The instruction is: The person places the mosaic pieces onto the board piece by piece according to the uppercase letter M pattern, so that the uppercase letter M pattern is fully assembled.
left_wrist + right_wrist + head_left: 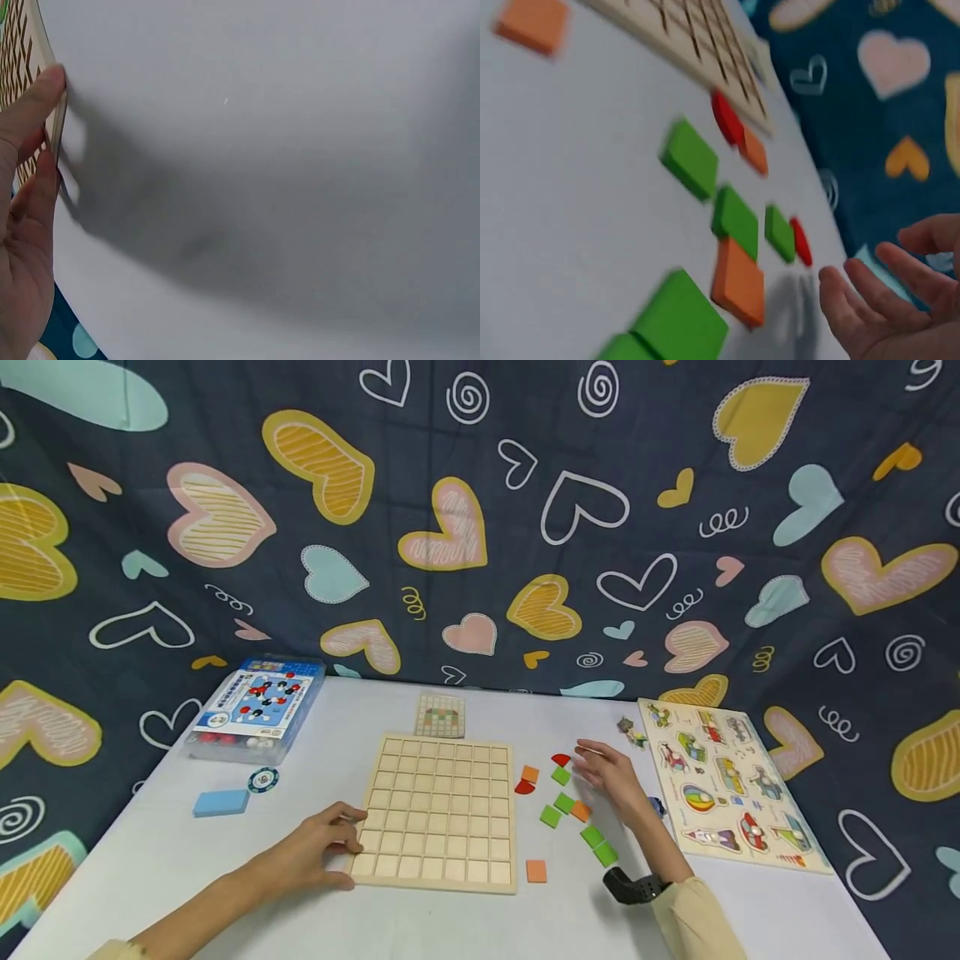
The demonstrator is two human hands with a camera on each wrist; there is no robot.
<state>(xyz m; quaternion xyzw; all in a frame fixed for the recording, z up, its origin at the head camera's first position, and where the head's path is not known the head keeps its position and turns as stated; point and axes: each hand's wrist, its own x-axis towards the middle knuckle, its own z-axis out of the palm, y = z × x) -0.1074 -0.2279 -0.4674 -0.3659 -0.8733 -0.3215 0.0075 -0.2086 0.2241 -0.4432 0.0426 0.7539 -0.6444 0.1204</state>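
Board [438, 818] edge against left hand [318, 850], gaps among tiles [551, 816] beside right hand [611, 781]

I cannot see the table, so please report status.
Left hand on left edge of board; right hand holding nothing. Board empty. Loose tiles between board and right hand.

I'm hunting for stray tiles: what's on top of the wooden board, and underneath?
The wooden board looks bare on top; the left hand holds its left edge. Anything underneath is covered and cannot be seen.
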